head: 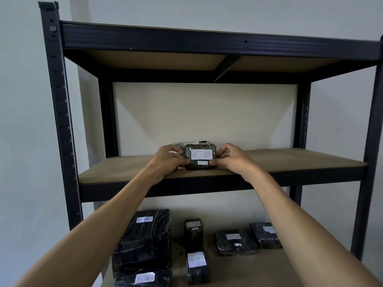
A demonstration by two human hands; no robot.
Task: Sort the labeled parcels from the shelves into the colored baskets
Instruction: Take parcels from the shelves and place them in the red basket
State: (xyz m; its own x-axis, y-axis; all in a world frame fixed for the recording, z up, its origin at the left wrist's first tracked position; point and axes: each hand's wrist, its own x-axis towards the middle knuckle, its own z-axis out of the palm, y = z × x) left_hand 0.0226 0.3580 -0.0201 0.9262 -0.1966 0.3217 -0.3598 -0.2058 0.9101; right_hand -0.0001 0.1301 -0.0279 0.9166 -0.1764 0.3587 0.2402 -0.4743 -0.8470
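A small parcel [200, 163] wrapped in black plastic stands near the front of the middle shelf [124, 170], its white label reading RETURN. My left hand [167, 160] grips its left side with curled fingers and thumb. My right hand [232, 159] grips its right side the same way. Behind it lies another dark wrapped parcel [193, 143], mostly hidden. No coloured basket is in view.
The black metal rack has an upper shelf [207, 41] overhead and posts at left [60, 121] and right [371, 141]. On the lower shelf [248, 270] lie several black parcels, among them a large one labelled RETURN [145, 241] and a small upright one [196, 266].
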